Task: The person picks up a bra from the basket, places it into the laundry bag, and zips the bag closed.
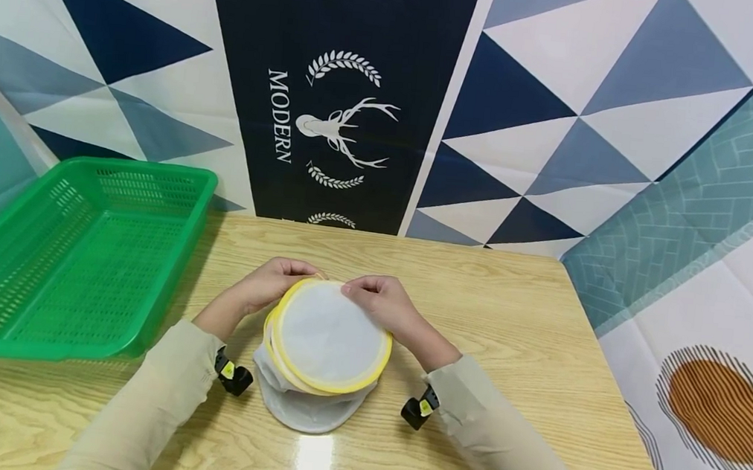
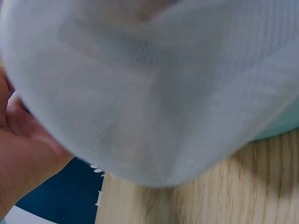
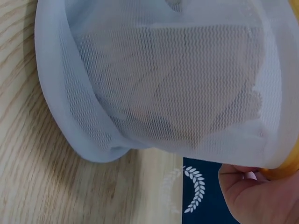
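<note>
Green plastic forms the perforated basket (image 1: 175, 270) at the left, which covers the far left corner of the surface (image 1: 511, 314); its place beside my left arm leaves the middle available for handling, I judge. To its right, well apart from it, my left hand (image 1: 271, 283) grips the upper left of a yellow rim (image 1: 386, 359), thumb and fingers closing on the edge; the fingertips are partly hidden, so I cannot tell how each one lies. That rim borders the round face of a white mesh bag (image 1: 334, 336), located near the middle of the surface, set in from the far edge. The face is tilted up toward my head, and the grey lower end (image 1: 314, 415) sits on the near side, apparently borne by the surface, so my hands probably carry only part of the weight. My right hand (image 1: 384, 301) pinches the upper right of the rim, thumb on the front face, fingers bent behind. Two grips set apart on one edge presumably keep the flexible ring from swinging. Further right, bare wood extends to the right edge of the surface.
</note>
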Tool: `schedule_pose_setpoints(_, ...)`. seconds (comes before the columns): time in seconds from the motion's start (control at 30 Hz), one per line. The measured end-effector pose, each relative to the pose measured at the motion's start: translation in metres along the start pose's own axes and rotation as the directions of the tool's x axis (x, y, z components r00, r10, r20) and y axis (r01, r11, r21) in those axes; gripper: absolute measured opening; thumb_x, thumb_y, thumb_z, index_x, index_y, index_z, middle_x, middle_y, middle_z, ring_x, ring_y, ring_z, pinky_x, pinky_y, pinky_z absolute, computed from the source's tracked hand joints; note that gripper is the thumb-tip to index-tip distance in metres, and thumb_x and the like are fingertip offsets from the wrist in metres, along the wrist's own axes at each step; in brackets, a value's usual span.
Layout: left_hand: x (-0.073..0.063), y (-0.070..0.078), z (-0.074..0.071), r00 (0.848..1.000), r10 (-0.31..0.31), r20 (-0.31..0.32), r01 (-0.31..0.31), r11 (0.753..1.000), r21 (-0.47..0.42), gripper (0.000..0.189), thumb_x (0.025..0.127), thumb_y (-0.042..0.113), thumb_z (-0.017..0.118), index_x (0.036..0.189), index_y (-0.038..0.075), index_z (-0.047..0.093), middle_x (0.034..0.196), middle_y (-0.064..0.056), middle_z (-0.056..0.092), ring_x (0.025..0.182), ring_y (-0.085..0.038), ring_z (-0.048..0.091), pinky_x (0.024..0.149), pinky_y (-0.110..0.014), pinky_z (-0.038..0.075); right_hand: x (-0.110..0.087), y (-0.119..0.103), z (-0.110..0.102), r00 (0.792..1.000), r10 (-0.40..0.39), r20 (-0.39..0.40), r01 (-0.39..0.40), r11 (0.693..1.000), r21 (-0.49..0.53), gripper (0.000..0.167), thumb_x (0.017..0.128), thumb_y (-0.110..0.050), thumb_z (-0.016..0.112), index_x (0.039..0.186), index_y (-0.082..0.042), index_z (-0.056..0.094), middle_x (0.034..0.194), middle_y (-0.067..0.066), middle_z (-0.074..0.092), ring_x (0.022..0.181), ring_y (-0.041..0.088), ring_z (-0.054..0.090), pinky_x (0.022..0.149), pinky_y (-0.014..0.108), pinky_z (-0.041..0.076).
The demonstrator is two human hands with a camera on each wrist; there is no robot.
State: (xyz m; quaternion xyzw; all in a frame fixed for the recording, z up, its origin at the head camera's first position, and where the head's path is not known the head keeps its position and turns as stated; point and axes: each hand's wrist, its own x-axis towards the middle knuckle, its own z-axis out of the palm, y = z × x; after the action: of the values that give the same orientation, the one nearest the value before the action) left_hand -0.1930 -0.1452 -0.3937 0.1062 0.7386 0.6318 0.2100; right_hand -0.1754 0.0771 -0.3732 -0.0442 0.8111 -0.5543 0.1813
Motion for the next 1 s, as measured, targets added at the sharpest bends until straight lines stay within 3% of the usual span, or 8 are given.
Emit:
schedule_pose_setpoints(0.2, -0.005, 0.003, -0.001, 0.996, 0.013, -0.085, -0.01, 0.999, 0.03, 0.036, 0.095, 0.023, 0.054, 0.121, -0.002, 0.06, 0.114, -0.007, 0.066, 0.093, -0.006, 0.062, 0.081, -0.026, 0.052, -0.002, -0.001, -0.002, 0.999, 0.025, -0.045, -0.024, 0.999, 0.021, 0.023, 0.09, -0.023, 0.062, 0.102, -0.006, 0.07, 0.1, 0.008, 0.069, 0.067, 0.01, 0.061, 0.059, 0.025, 0.052)
schedule_pose_setpoints(0.43, -0.017, 0.004, -0.003, 0.988, 0.047, -0.144, -0.042, 0.998, 0.038, 0.037, 0.094, 0.026, 0.057, 0.12, 0.0, 0.061, 0.099, 0.009, 0.068, 0.085, -0.006, 0.062, 0.077, -0.027, 0.052, -0.005, -0.002, -0.004, 0.996, 0.045, -0.072, -0.042, 0.998, 0.044, 0.021, 0.09, -0.024, 0.063, 0.099, -0.007, 0.071, 0.096, 0.007, 0.069, 0.064, 0.011, 0.061, 0.057, 0.026, 0.052)
schedule_pose_setpoints(0.67, -0.023, 0.016, 0.003, 0.977, 0.089, -0.195, -0.072, 0.993, 0.094, 0.035, 0.093, 0.027, 0.058, 0.117, 0.002, 0.063, 0.1, 0.002, 0.068, 0.082, -0.007, 0.061, 0.074, -0.027, 0.052, -0.009, -0.01, -0.009, 0.998, -0.045, -0.048, 0.044, 0.999, -0.016, 0.024, 0.091, -0.029, 0.058, 0.098, -0.007, 0.069, 0.108, 0.006, 0.067, 0.075, 0.009, 0.06, 0.064, 0.024, 0.05)
schedule_pose_setpoints(0.83, -0.025, 0.025, 0.008, 0.979, 0.092, -0.184, -0.069, 0.989, 0.13, 0.033, 0.094, 0.025, 0.057, 0.116, 0.001, 0.063, 0.102, -0.003, 0.068, 0.081, -0.009, 0.059, 0.074, -0.027, 0.051, -0.006, -0.02, -0.012, 0.997, -0.074, 0.022, 0.076, 0.992, -0.104, 0.033, 0.092, -0.037, 0.057, 0.102, -0.009, 0.069, 0.104, 0.006, 0.067, 0.075, 0.01, 0.058, 0.065, 0.023, 0.049)
schedule_pose_setpoints(1.0, -0.027, 0.03, 0.013, 0.978, 0.116, -0.173, -0.089, 0.984, 0.156, 0.031, 0.094, 0.024, 0.057, 0.116, 0.003, 0.064, 0.108, -0.01, 0.067, 0.083, -0.011, 0.057, 0.073, -0.027, 0.049, -0.002, -0.028, -0.014, 0.982, -0.101, 0.162, 0.131, 0.974, -0.185, 0.034, 0.093, -0.035, 0.055, 0.114, -0.011, 0.067, 0.109, 0.006, 0.067, 0.076, 0.01, 0.062, 0.066, 0.024, 0.052)
